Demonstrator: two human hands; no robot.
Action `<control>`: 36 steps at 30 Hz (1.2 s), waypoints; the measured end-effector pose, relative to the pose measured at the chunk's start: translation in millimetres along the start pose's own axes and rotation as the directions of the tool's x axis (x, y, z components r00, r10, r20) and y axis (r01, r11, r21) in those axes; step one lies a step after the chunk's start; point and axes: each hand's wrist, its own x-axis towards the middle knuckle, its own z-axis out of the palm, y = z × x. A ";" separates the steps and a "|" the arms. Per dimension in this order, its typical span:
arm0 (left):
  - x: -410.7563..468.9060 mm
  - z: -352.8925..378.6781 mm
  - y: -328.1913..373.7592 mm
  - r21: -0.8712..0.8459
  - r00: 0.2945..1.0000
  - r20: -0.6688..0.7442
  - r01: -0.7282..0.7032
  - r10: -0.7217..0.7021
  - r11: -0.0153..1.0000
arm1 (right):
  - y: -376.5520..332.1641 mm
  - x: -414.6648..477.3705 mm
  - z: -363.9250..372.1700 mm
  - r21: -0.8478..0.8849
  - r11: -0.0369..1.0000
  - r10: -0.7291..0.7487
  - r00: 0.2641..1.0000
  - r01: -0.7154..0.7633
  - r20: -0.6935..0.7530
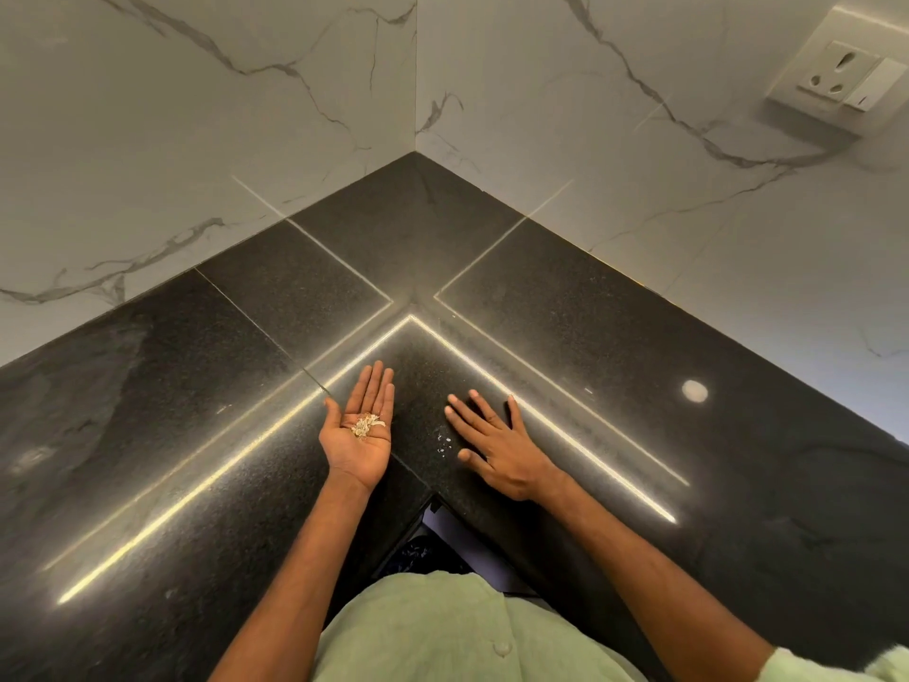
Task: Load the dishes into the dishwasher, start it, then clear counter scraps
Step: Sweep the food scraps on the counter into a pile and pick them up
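Evidently collecting, the left hand (pixel 360 430) lies cupped palm-up just left of the counter's (pixel 615 347) inner corner, cradling scraps (pixel 365 425); the right hand (pixel 497 447) lies spread flat beside remaining crumbs (pixel 444 444), likely to sweep them across.

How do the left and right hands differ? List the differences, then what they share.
The left hand faces palm up; the right hand faces palm down, flat on the black counter. The left hand carries a small pile of scraps on its palm; the right hand carries nothing, with a few loose crumbs beside its thumb. The left hand's fingers lie together; the right hand's are spread. Both are open, with straight fingers.
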 end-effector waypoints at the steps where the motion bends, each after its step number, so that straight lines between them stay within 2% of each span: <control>1: -0.4 -0.1 0.1 0.005 1.000 0.000 -0.004 0.004 1.000 | 1.2 -3.7 1.5 -0.014 0.999 -0.032 0.999 0.032 -0.001; 6: -3.7 -3.2 -1.4 0.002 1.000 -0.001 0.004 -0.004 1.000 | -4.8 -11.4 6.4 -0.091 0.992 -0.083 0.997 0.082 -0.002; 9: -4.9 -4.3 -4.2 0.010 1.000 -0.024 0.001 -0.001 1.000 | -8.7 -12.5 9.0 -0.129 0.990 -0.060 0.998 0.056 -0.028; 14: -9.2 -9.2 -7.8 -0.014 0.999 -0.047 -0.011 0.010 1.000 | -34.6 -12.1 19.2 -0.401 0.916 -0.071 0.991 0.018 -0.118; 19: -11.2 -14.4 -10.2 -0.011 0.998 -0.054 -0.011 0.011 1.000 | -71.3 -7.0 38.1 -0.507 0.859 0.014 0.993 -0.072 -0.118; 22: -13.0 -16.5 -11.6 -0.025 0.999 -0.047 -0.014 0.013 1.000 | -79.4 -10.9 44.2 -0.523 0.850 0.001 0.993 -0.062 -0.115; 24: -13.6 -18.3 -11.3 -0.026 0.999 -0.052 -0.017 0.016 1.000 | -78.0 -14.3 39.1 -0.418 0.905 -0.015 0.975 -0.081 -0.221; 25: -14.7 -17.9 -12.1 -0.023 0.998 -0.055 -0.020 0.019 1.000 | -76.4 -14.0 35.0 -0.275 0.954 0.025 0.944 -0.121 -0.330; 26: -15.3 -18.0 -13.4 -0.015 0.998 -0.061 -0.022 0.021 1.000 | -75.5 -11.2 27.3 -0.015 0.985 0.147 0.893 -0.169 -0.426; 27: -16.5 -17.6 -14.8 -0.015 0.998 -0.060 -0.017 0.016 1.000 | -76.9 -5.3 15.1 0.285 0.942 0.299 0.830 -0.178 -0.471; 28: -17.3 -17.2 -17.1 -0.011 0.998 -0.068 -0.011 0.011 1.000 | -79.4 3.9 0.9 0.536 0.833 0.429 0.771 -0.136 -0.471; 29: -19.2 -15.5 -20.0 -0.010 0.998 -0.069 -0.002 0.001 1.000 | -82.4 13.4 -12.1 0.649 0.758 0.473 0.742 -0.068 -0.475; 30: -19.8 -14.2 -23.2 -0.004 0.998 -0.064 0.012 -0.012 1.000 | -84.6 23.6 -23.9 0.615 0.788 0.425 0.739 -0.017 -0.524; 32: -23.5 -7.1 -30.3 0.023 0.998 -0.055 0.046 -0.044 0.999 | -91.4 40.0 -39.3 0.328 0.942 0.152 0.781 0.071 -0.606; 34: -27.1 -1.1 -33.5 0.058 0.996 -0.049 0.074 -0.071 0.996 | -100.7 47.5 -46.8 -0.019 0.996 -0.086 0.869 0.088 -0.488; 35: -28.3 1.4 -33.4 0.064 0.996 -0.042 0.087 -0.084 0.994 | -103.6 47.7 -48.2 -0.127 0.989 -0.123 0.910 0.078 -0.396; 36: -27.9 1.3 -32.0 0.059 0.995 -0.033 0.093 -0.091 0.994 | -103.0 46.9 -46.6 -0.153 0.985 -0.121 0.936 0.074 -0.332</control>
